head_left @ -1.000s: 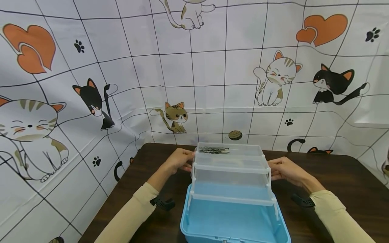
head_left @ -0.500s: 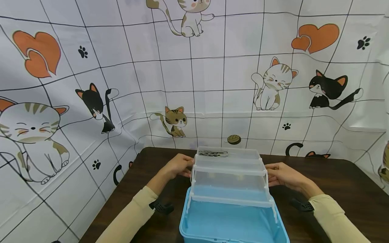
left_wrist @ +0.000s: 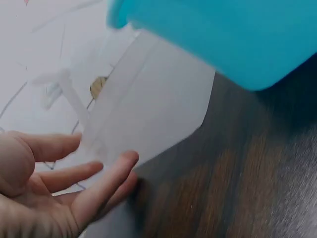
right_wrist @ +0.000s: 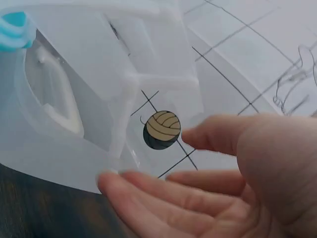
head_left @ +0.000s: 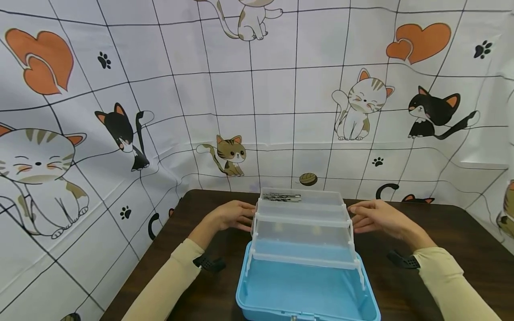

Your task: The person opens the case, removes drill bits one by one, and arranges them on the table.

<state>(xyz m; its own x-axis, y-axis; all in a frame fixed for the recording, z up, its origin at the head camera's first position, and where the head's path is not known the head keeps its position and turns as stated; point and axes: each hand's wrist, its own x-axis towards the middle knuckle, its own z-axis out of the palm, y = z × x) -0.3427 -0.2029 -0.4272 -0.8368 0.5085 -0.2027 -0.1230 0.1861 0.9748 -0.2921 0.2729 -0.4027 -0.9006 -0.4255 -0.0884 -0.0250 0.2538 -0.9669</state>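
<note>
A light blue box point(head_left: 299, 285) stands on the table with its clear stepped trays point(head_left: 301, 236) raised at the back. Thin, dark and silvery metal rods point(head_left: 282, 197) lie in the topmost tray. At the left side of the trays is my left hand point(head_left: 230, 217); the left wrist view shows its thumb and fingers point(left_wrist: 101, 191) spread, holding nothing. My right hand point(head_left: 379, 220) is at the opposite side, and in the right wrist view its thumb and fingers point(right_wrist: 183, 191) are apart with nothing between them. Whether any fingertip touches the clear plastic cannot be told.
The dark wooden table point(head_left: 433, 227) extends on both sides of the box. Behind it hangs a white sheet point(head_left: 277, 111) printed with cats and grid lines. Dark wrist straps point(head_left: 209, 264) show at both sleeves.
Both hands have loosened their fingers at the tray sides. The left hand has shifted slightly left. The box and raised trays look the same.
</note>
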